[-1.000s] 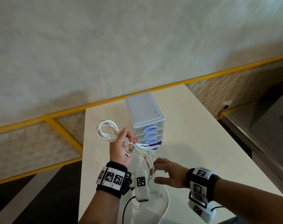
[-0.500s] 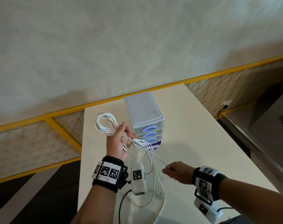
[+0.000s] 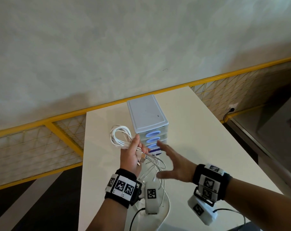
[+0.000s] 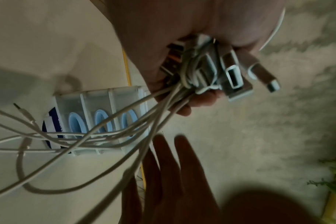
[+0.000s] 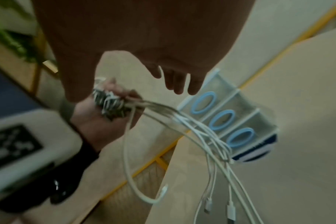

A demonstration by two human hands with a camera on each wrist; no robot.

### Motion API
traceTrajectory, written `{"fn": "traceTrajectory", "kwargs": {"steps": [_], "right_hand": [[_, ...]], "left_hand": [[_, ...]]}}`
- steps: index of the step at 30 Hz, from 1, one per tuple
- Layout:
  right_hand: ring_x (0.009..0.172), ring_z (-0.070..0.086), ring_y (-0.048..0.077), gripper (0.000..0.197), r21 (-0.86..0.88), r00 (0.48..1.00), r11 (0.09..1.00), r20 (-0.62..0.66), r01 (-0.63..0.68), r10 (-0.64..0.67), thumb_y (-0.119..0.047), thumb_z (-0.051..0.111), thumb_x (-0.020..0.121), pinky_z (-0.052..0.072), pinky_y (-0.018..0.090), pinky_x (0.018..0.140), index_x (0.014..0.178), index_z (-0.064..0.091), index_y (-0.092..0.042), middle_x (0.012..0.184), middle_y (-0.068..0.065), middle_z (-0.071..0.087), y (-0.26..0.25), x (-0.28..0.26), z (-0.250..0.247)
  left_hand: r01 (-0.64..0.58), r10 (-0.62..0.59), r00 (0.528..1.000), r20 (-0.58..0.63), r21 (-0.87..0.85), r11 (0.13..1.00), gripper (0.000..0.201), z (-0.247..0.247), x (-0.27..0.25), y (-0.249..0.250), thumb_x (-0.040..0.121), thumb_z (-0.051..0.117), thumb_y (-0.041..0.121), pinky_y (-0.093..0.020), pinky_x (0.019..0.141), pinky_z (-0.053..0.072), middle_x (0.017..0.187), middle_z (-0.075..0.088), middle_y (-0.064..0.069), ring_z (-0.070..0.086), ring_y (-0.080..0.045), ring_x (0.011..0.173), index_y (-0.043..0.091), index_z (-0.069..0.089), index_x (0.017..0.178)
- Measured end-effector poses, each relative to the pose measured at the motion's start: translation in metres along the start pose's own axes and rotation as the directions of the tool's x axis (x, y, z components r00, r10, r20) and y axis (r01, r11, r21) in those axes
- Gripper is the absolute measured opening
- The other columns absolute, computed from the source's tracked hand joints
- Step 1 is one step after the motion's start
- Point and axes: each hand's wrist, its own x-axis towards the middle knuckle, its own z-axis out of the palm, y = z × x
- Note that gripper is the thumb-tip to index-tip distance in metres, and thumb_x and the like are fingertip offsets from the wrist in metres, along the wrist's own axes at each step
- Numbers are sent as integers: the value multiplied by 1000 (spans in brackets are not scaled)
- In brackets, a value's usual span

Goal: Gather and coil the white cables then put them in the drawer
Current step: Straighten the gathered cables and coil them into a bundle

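Observation:
My left hand (image 3: 133,153) grips a bundle of white cables (image 3: 120,138) above the table. The loops stick out past my fingers on the left, and the loose ends (image 3: 155,165) hang toward the table. USB plugs (image 4: 232,72) jut from my fist in the left wrist view. My right hand (image 3: 171,162) is open with straight fingers, reaching toward the left hand and the small drawer unit (image 3: 148,117). It holds nothing. The unit has three shut translucent drawers with blue oval handles (image 5: 220,119). Cable ends with connectors (image 5: 219,204) dangle in front of it.
The drawer unit stands on a cream table (image 3: 199,139) near its far edge. A yellow railing with mesh (image 3: 41,139) runs behind and left of the table. A white rounded object (image 3: 166,212) lies on the table under my left wrist.
My right hand has let go of the cable strand it pinched and moved up toward the left hand with fingers spread. The left hand still holds the bundle.

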Motion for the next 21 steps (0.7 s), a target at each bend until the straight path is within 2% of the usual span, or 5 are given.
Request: {"fn": "traceTrajectory", "kwargs": {"steps": [2,5,9,14,21], "right_hand": [[132,28,2,108,-148,999,989,41,7,-1,-55,71,66,25,26,111,147,4,-28,146,-16,24,-10,10,11],[96,62,10,57,-152,998,987,0,-55,55,-31,70,78,46,27,87,128,46,-19,106,-7,64,-11,24,19],[47,57,3,7,-19,983,984,-44,-178,177,-21,63,83,48,17,57,83,67,-15,60,-9,59,8,25,18],[43,50,5,20,-98,955,951,-77,-294,288,-27,61,86,43,20,54,68,59,-20,45,-11,51,23,20,6],[74,56,35,17,-372,930,895,-350,-246,110,-29,60,84,32,25,63,82,68,-15,77,13,70,9,19,-14]], "left_hand": [[6,-6,1000,28,5,1000,34,7,-3,-1,88,58,26,-34,63,51,47,44,-4,47,-19,46,10,46,61],[48,-45,997,68,-34,998,34,13,-8,1,82,63,28,-34,61,52,46,42,-5,44,-19,45,11,47,58],[61,-52,994,101,-95,994,32,12,-10,12,84,56,24,-33,59,52,43,41,-3,43,-18,42,13,47,55],[32,-32,998,47,5,999,35,-2,-6,16,84,64,23,-35,57,50,46,41,-7,44,-22,44,8,45,59],[103,-28,969,-246,300,948,32,-36,3,-4,89,62,17,-29,52,46,52,53,-12,52,-21,43,6,55,60]]}}
